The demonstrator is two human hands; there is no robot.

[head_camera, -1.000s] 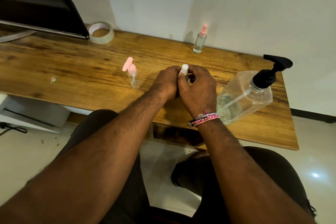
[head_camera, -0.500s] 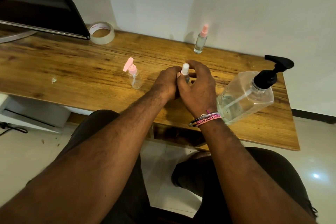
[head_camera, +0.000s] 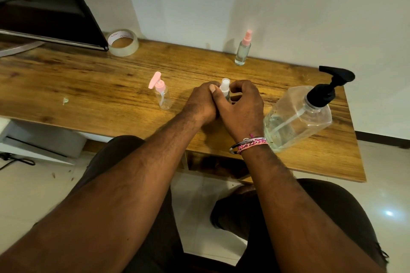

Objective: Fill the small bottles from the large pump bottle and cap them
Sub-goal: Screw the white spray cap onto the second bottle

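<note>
- The only writing in view runs round the inner core of the tape roll point(head_camera: 123, 42) at 10 o'clock on the worktop point(head_camera: 88, 86); it is too small to read. None of the bottles shows a label.
- At the centre of the worktop both hands close round a small white-capped bottle point(head_camera: 224, 86). The left hand point(head_camera: 200, 102) has a curled grip on its body, which it hides; the right hand point(head_camera: 240, 104) curls its fingers and thumb about the cap, and only the cap top shows between them.
- The large pump bottle point(head_camera: 297, 117), clear with a black pump, stands at 3 o'clock just beside the right wrist, which wears pink bands and a metal bangle.
- A small pink-pump bottle point(head_camera: 163, 93) stands at 9 o'clock near the left hand, capped.
- A pink-topped spray bottle point(head_camera: 243, 50) stands at 12 o'clock by the wall, well apart from the hands.
- A dark screen point(head_camera: 44, 6) fills the 10 o'clock corner.
</note>
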